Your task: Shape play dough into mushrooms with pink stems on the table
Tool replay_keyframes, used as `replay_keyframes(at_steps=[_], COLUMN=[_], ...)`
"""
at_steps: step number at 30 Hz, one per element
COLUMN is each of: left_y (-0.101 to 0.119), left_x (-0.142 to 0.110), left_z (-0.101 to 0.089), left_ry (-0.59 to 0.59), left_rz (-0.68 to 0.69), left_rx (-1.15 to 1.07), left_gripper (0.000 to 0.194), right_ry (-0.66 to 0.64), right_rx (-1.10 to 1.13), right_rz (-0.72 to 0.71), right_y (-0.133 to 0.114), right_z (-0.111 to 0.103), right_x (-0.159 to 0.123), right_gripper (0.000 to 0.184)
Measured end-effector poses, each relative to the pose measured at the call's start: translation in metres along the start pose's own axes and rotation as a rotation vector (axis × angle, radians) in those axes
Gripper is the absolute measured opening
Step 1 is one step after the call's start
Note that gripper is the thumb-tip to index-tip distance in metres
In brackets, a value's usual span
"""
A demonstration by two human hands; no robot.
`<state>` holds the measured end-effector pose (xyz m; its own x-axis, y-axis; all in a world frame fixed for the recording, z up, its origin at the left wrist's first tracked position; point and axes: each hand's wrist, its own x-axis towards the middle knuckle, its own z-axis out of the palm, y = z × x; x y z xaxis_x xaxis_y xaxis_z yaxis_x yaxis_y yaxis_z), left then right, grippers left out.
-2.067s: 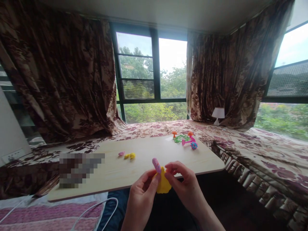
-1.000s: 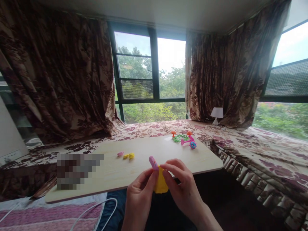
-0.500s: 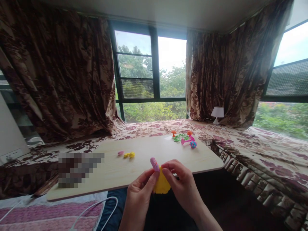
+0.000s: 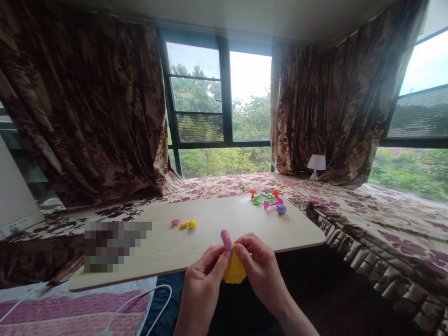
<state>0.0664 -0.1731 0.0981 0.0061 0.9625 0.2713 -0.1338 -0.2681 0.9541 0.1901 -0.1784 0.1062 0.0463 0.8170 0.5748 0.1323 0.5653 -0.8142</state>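
Note:
In front of the table's near edge, my left hand (image 4: 205,280) is closed, its thumb and fingers pinching a soft yellow piece (image 4: 235,270) that looks like modelling clay. A short pink roll with orange specks (image 4: 226,238) stands up at the top of this piece, against my left thumb tip. My right hand (image 4: 261,266) is closed too, pinching the yellow piece's upper edge close to the roll. The lower part of the yellow piece hangs between both hands as a rounded flap. Fingers hide some of where the two colours meet.
On the pale wooden table (image 4: 210,210) lie a small pink lump (image 4: 175,222) and yellow lumps (image 4: 191,225). Farther right are orange mushroom-shaped pieces (image 4: 276,192), green loops (image 4: 261,200) and a blue-pink knobbly ball (image 4: 281,209). A white cable (image 4: 138,295) curves at lower left.
Both hands keep their pinch on the yellow piece. The pink roll leans slightly less to the left, and the right fingers have shifted a little at the yellow edge.

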Motion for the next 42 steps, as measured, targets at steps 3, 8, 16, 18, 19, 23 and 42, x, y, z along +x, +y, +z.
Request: replay_keyframes(at_steps=[3,8,16,18,19,23,42], left_y=[-0.001,0.001,-0.005,-0.006,-0.006,-0.003,0.006], left_x=[0.0,-0.003,-0.003,-0.001,0.0,0.002,0.0], left_z=[-0.001,0.0,0.006,0.006,0.006,0.009,0.006], left_ry=[-0.03,-0.06,0.053,0.105,0.127,0.161,0.12], left_rz=[-0.023,-0.007,-0.057,-0.1,-0.11,-0.105,-0.063], left_rx=[-0.012,0.014,-0.016,-0.084,-0.119,-0.17,-0.125], left_gripper=[0.028,0.029,0.025,0.027,0.028,0.033,0.033], right_ry=[-0.054,-0.065,0.041,0.015,0.006,-0.024,-0.08], right_rx=[-0.014,-0.07,0.024,0.059,0.073,0.035,-0.171], right_rz=[-0.023,-0.043,0.002,0.056,0.08,0.088,-0.068], right_y=[-0.004,-0.006,0.008,0.01,0.011,0.012,-0.003], right_z=[-0.006,-0.009,0.002,0.001,0.0,-0.011,-0.02], right_x=[0.005,0.008,0.004,0.005,0.006,0.006,0.003], right_gripper=[0.015,0.013,0.018,0.02,0.021,0.019,0.01])
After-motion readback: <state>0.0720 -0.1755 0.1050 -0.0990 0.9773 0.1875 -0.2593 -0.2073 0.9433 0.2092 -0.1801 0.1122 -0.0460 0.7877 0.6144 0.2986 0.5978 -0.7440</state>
